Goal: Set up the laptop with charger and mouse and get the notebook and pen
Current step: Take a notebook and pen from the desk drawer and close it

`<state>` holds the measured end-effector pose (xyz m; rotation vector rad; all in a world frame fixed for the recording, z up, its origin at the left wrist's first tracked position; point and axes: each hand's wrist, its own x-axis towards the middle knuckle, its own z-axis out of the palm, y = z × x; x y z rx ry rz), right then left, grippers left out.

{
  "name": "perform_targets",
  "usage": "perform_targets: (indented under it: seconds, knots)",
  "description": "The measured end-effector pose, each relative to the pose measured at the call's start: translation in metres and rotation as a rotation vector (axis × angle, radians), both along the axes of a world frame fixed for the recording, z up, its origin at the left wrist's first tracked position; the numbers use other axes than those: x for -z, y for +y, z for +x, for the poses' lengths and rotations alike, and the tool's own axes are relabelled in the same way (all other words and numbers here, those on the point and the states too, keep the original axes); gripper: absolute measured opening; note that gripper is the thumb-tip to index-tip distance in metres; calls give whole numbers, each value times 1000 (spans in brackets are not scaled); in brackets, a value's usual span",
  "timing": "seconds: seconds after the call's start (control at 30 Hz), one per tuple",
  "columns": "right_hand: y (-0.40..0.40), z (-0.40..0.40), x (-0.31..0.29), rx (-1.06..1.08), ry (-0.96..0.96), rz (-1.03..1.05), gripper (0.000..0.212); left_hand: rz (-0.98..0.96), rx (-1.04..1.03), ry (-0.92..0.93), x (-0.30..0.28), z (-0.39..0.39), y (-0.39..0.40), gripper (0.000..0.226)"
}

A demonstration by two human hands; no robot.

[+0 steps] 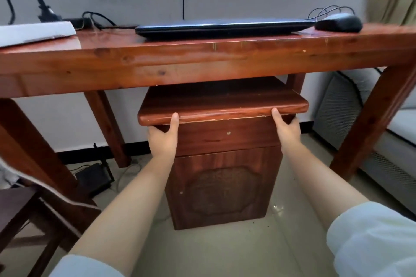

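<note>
A dark laptop (222,26) lies closed on the reddish wooden table (202,56). To its right rests a black mouse (338,22) with its thin cable coiled behind. Left of the laptop sits the black charger brick (78,22) with a plug and cable (46,12) rising behind a white notebook (33,31) at the table's left end. Under the table stands a wooden stool (222,105). My left hand (164,137) and my right hand (286,130) grip the front edge of its seat, thumbs on top. No pen is visible.
A dark wooden chair (20,216) with a cloth over it stands at the lower left. A black device (94,177) with wires lies on the floor under the table. A grey sofa (369,119) is at the right. The tiled floor in front is light.
</note>
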<state>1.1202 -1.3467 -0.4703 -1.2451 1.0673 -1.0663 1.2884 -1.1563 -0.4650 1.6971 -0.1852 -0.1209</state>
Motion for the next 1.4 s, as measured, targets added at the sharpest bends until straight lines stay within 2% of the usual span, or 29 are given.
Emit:
perform_targets:
  seconds: [0.1,0.2,0.4,0.6,0.7,0.83,0.9,0.93,1.0,1.07,1.1,1.17,1.27,1.4]
  knots:
    - [-8,0,0,-25,-79,51,87,-38,-102,88,-4,1,-5,68]
    - [-13,-2,2,-16,-118,78,86,-29,-176,129,-5,5,-8,68]
    - [-21,-1,7,34,42,-59,81,-19,-220,68,3,9,-6,76]
    - [-16,-8,7,50,39,-74,82,70,-212,-9,7,2,-3,71]
    - [-6,-16,7,160,54,-31,79,53,-247,-6,8,-8,5,70]
    - [16,-31,10,329,172,-62,63,98,-329,-29,14,-31,21,76]
    - [30,-37,17,351,307,-165,61,206,-310,-131,20,-44,30,77]
    - [38,-39,21,358,403,-254,61,281,-285,-249,25,-50,34,77]
    - [50,-41,28,339,594,-524,56,457,-190,-601,33,-56,41,68]
    - [57,-38,31,170,778,-851,49,629,-6,-916,37,-54,43,54]
    - [58,-36,30,53,875,-984,49,690,87,-992,33,-49,42,48]
    - [56,-30,20,-124,998,-1128,52,783,214,-1027,23,-42,40,40]
    - [53,-26,5,-289,1123,-1131,43,869,350,-1023,12,-32,42,36]
    - [58,-44,12,-397,1059,-1119,35,900,476,-1043,14,-40,59,31]
